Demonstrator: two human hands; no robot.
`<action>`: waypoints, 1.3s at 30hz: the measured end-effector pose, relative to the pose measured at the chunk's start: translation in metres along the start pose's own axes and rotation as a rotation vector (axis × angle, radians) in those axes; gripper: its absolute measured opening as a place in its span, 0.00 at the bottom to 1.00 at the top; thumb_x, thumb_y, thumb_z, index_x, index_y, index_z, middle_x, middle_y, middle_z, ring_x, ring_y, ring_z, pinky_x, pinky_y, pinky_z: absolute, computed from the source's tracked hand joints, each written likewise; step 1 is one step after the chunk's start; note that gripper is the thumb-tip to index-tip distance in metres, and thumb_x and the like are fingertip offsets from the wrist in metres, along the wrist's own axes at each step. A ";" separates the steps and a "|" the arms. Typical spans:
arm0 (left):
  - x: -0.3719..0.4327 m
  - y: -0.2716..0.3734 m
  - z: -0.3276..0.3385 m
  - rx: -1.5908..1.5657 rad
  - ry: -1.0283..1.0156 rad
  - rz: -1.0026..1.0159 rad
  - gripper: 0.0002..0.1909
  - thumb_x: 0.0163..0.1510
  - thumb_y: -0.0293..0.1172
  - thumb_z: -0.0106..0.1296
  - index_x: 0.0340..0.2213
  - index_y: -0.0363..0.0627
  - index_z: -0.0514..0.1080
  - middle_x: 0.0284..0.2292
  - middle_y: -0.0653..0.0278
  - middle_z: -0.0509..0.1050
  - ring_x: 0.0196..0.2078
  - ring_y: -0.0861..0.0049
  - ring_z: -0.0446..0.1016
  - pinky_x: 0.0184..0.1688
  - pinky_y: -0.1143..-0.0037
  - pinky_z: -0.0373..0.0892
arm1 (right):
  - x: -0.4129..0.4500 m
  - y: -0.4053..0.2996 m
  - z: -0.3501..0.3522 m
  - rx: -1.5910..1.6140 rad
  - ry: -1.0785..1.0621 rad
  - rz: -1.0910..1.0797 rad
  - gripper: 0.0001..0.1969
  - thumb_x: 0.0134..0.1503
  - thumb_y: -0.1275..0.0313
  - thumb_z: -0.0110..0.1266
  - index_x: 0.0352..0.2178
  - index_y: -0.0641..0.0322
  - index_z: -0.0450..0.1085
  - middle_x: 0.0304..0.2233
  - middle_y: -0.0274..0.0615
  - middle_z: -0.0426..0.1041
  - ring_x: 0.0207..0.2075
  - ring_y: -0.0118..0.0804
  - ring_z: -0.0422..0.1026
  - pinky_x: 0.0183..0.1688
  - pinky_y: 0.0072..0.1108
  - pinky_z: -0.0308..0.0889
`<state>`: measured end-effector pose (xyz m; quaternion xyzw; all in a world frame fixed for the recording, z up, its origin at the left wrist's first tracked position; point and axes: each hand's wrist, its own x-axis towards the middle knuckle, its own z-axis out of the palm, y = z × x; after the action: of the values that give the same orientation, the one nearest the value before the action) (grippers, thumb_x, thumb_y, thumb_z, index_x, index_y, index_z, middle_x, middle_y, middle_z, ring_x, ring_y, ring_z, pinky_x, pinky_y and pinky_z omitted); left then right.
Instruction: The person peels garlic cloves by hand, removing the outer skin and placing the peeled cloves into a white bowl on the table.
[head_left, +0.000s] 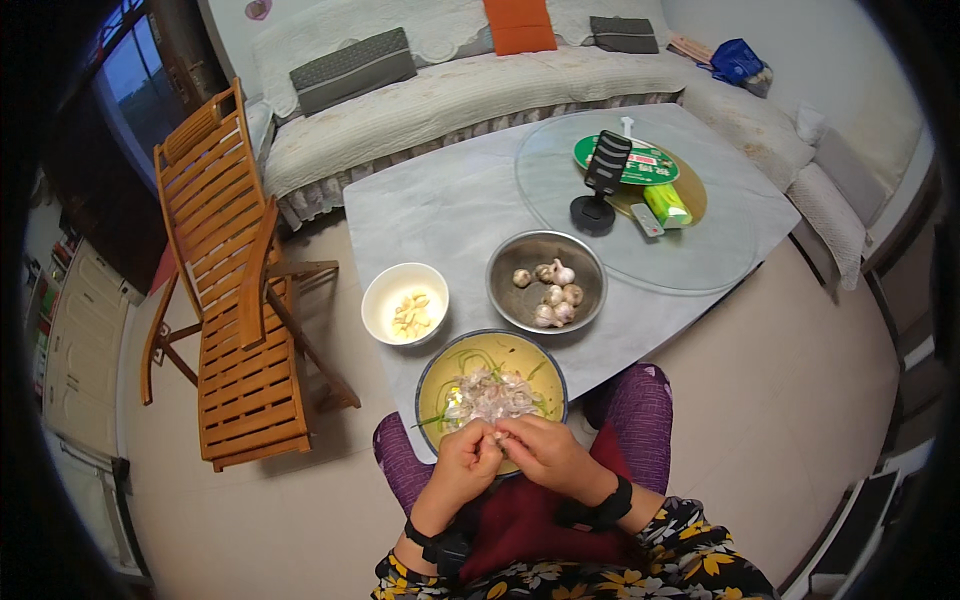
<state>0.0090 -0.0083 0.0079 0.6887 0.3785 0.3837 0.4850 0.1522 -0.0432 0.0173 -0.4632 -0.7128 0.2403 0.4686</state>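
My left hand (470, 460) and my right hand (551, 455) meet over the near rim of a yellow bowl (553, 375) with a blue edge. Between their fingertips is a small pale garlic clove (501, 436), mostly covered by the fingers. Papery garlic skins (491, 395) and some green strips lie in the yellow bowl. Beyond it to the left stands a white bowl (375, 311) with peeled garlic cloves (412, 315) at its bottom. A stainless steel bowl (510, 307) at the back right contains several whole garlic bulbs (559, 295).
The marble-patterned table (435, 202) carries a glass turntable (675, 262) with a black stand (600, 180), a green round fan (645, 166), a remote control (647, 220) and a green packet (666, 204). A slatted wooden recliner (244, 300) stands left; a covered sofa (480, 97) runs behind.
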 end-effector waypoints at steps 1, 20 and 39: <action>0.000 -0.001 -0.002 0.005 0.008 -0.004 0.04 0.45 0.23 0.41 0.19 0.38 0.63 0.13 0.68 0.61 0.15 0.87 0.57 0.16 0.84 0.56 | 0.000 -0.003 0.000 0.059 0.037 0.048 0.11 0.46 0.78 0.46 0.34 0.70 0.63 0.26 0.49 0.66 0.26 0.42 0.68 0.27 0.23 0.63; -0.001 -0.002 -0.022 -0.091 -0.015 -0.148 0.07 0.48 0.24 0.41 0.18 0.38 0.60 0.13 0.68 0.62 0.13 0.80 0.59 0.17 0.81 0.58 | -0.013 0.023 0.006 1.033 0.228 0.673 0.12 0.51 0.75 0.39 0.38 0.70 0.61 0.24 0.35 0.66 0.22 0.23 0.63 0.26 0.13 0.60; 0.010 0.017 -0.009 0.395 0.053 0.301 0.05 0.40 0.22 0.50 0.25 0.37 0.68 0.20 0.57 0.69 0.21 0.65 0.68 0.23 0.74 0.65 | 0.004 0.003 -0.001 0.023 0.002 0.153 0.11 0.44 0.78 0.47 0.32 0.70 0.64 0.23 0.44 0.66 0.20 0.32 0.66 0.22 0.17 0.60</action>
<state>0.0081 -0.0002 0.0282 0.8084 0.3521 0.3880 0.2682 0.1537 -0.0390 0.0174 -0.5112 -0.6721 0.2830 0.4548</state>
